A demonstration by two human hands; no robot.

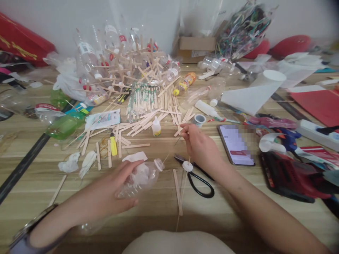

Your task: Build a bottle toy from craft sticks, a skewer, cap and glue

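My left hand (119,187) is wrapped round a clear plastic bottle (148,174) lying on its side, its neck pointing right with a thin stick at the mouth. My right hand (194,143) has its fingers pinched together; what they hold is too small to make out, with a thin dark strand near the fingertips. Below that hand is a white round cap (188,166) on a thin stick. Black-handled scissors (201,188) lie partly under my right hand and wrist. Two flat wooden sticks (177,187) rest left of the scissors.
Craft sticks (143,121), a small glue bottle (156,127) and a yellow-handled tool (113,144) lie ahead. A phone (235,146) and a red-black power tool (286,176) are at right. Green bottles (66,125) sit left; clear bottles (87,53) and a cardboard box (196,44) stand behind.
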